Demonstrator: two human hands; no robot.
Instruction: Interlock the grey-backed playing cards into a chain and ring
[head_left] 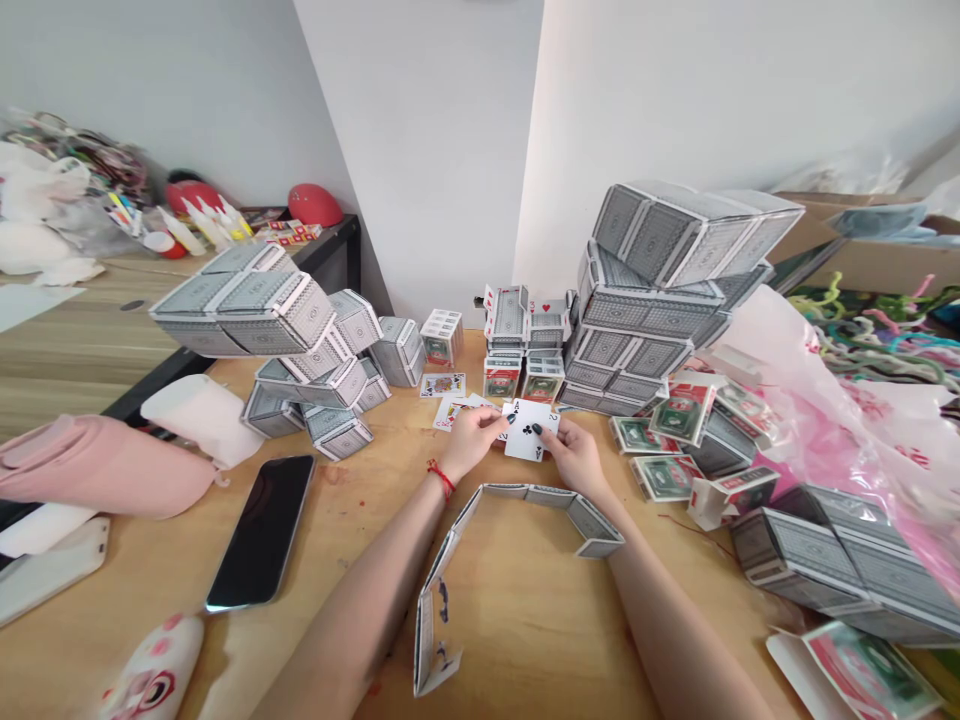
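Note:
My left hand (pixel 471 440) and my right hand (pixel 576 455) both pinch a face-up playing card (pixel 530 429) showing a black club, held over the middle of the wooden table (pixel 525 620). The left fingers grip its left edge, the right fingers its right edge. Just in front of my wrists stands a curved chain of joined cards (pixel 525 497) set on edge, running down to the lower left. A few loose face-up cards (pixel 444 386) lie just beyond my left hand.
Stacked blocks built of grey-backed cards rise at the left (pixel 262 300) and right (pixel 660 290). Card boxes (pixel 660 440) lie at the right by a pink plastic bag (pixel 840 420). A black phone (pixel 262 530) lies at the left, near a pink sleeve (pixel 97 480).

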